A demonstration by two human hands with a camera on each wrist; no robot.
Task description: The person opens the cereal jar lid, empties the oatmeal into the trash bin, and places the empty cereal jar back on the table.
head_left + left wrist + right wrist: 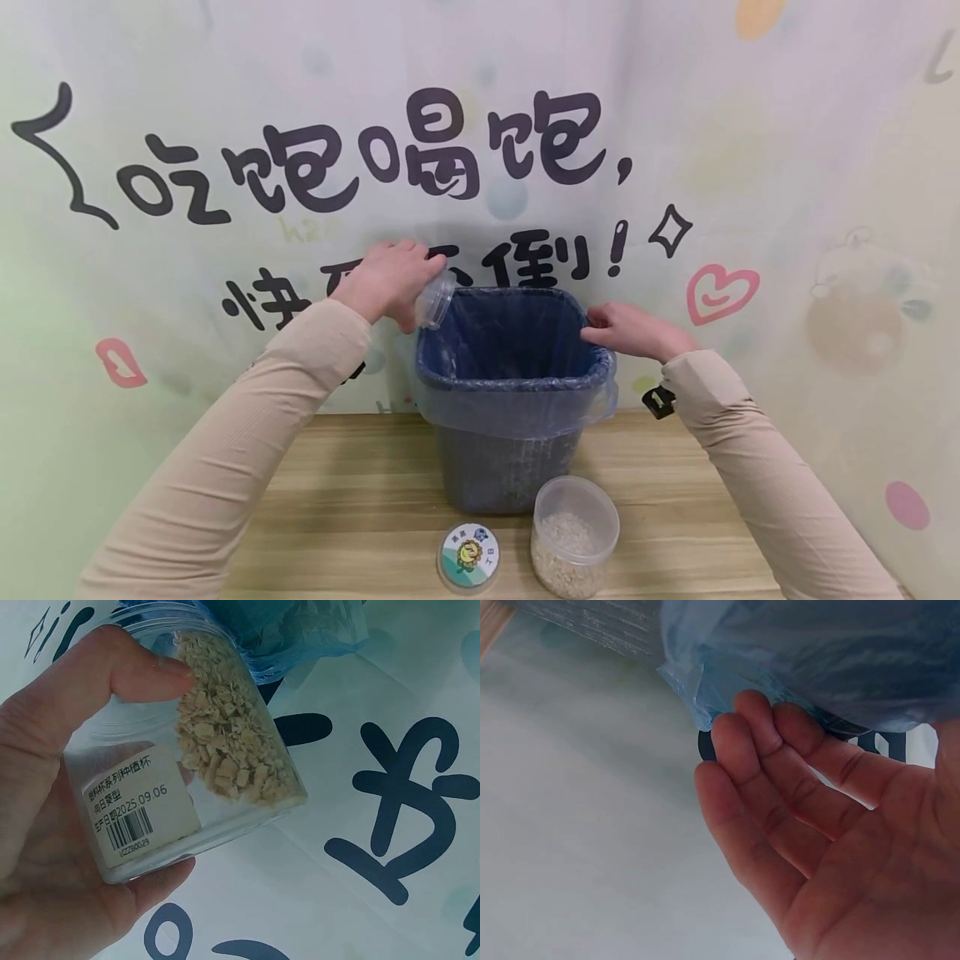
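Note:
My left hand (393, 279) holds a clear plastic jar (437, 300) at the left rim of a dark trash bin (510, 475). The jar is tilted, its mouth toward the bin. Pale flakes (232, 735) lie along one side inside it, and a white printed label (142, 802) shows. Thumb and fingers wrap round the jar. A blue plastic bag (517, 412) lines the bin and folds over its rim. On the right, my right hand (630, 329) grips the bagged rim with curled fingers (780, 795); its thumb is mostly hidden in the right wrist view.
In front of the bin, a second clear jar (573, 546) with pale flakes stands lidless on the wooden table (337, 500). Beside it lies a round lid (469, 558) with a flower picture. A printed cloth wall (787, 167) rises close behind the bin.

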